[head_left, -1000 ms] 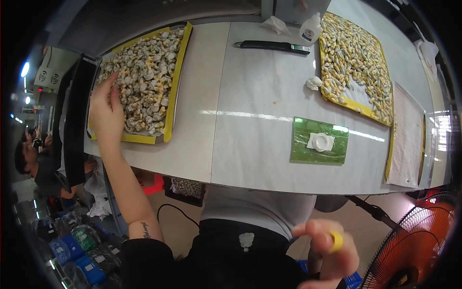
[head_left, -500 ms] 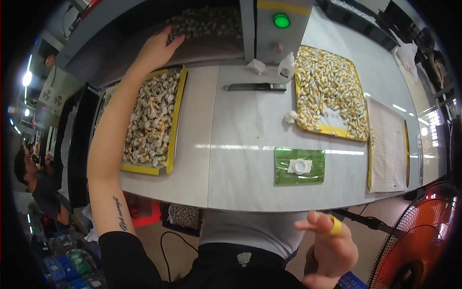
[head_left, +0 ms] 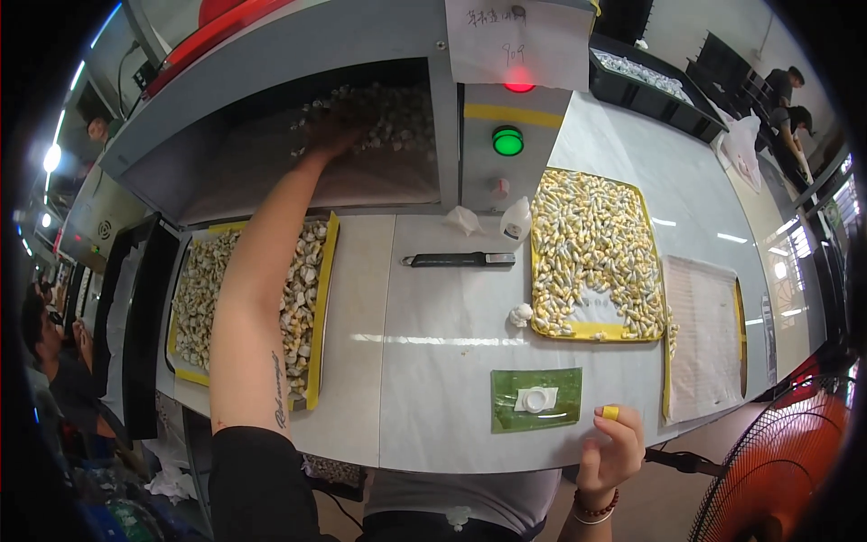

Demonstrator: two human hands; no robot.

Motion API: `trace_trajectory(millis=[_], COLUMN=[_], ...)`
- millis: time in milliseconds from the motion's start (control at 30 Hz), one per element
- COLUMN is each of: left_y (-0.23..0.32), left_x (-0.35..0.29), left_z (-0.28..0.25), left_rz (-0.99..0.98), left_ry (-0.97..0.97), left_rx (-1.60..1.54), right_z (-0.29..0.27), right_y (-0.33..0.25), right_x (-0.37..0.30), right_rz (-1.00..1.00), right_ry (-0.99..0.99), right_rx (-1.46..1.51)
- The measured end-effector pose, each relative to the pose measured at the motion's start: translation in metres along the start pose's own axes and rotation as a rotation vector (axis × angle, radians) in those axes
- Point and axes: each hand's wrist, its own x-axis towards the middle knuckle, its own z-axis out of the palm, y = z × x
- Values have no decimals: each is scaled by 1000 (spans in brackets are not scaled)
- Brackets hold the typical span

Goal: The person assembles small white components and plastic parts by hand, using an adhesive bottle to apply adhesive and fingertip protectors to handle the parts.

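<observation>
"How clearly does the left hand (head_left: 334, 135) show inside the grey cabinet (head_left: 483, 176)?"
"Only dimly; its fingers blur into the dark pieces (head_left: 397, 113), so I can't tell its grip."
"And the yellow-edged tray (head_left: 323, 316) below the cabinet?"
"The left forearm (head_left: 248, 352) hides its middle."
"The orange fan (head_left: 777, 470), lower right of the cabinet?"
"Cut off by the bottom edge."

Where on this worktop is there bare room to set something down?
Free: the worktop between the left tray and green pad, nearer than the black tool; also between the right filled tray and black bin. Crowded: near right, where pad, right hand and white-lined tray sit close.
</observation>
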Motion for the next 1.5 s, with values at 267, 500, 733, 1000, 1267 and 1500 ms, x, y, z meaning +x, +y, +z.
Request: trace_trajectory(millis=[267,500,733,1000,1267,1500], left_y=[29,61,51,66,68,63], left_x=[-35,-19,66,61,7,7], left_z=[-22,-22,21,33,7,0], left_rz=[201,415,469,167,452,472], left_ry=[43,-122,37,-347,-105,5], left_rx=[-58,-453,-114,19,-80,-460], right_z=[1,1,3,5,4,5], right_y=[4,2,2,1,1,-1], right_x=[2,2,0,1,3,-1], right_rz=[10,44,42,53,49,36], right_ry=[-29,-33,-45,-45,-64,-41], right_rx=[4,-2,-20,-42,-48,-43])
